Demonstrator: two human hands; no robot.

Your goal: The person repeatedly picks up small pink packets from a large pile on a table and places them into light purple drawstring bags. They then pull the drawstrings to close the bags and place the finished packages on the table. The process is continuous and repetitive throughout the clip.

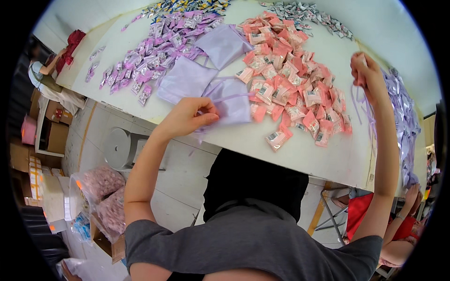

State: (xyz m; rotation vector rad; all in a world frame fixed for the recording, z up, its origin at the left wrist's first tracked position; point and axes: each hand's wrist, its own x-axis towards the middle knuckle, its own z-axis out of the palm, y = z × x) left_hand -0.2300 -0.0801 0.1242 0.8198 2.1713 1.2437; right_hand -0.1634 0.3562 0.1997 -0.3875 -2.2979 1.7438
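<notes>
My left hand is closed at the table's front edge, its fingertips pinching the near side of a lavender fabric pouch. That pouch is slightly blurred, and thin ribbons trail below the hand. Two more flat lavender pouches, one on the left and one farther back, lie just beyond. At the right, my right hand is raised with its fingers closed. Lavender ribbons hang right below its fingertips; whether they are in its grip is hidden. A heap of lavender pouches lies past my right forearm.
Pink packets are heaped mid-table, purple packets at left. Blue-yellow and silvery packets line the back. A grey stool and bagged goods stand left. Other people work at far left and lower right.
</notes>
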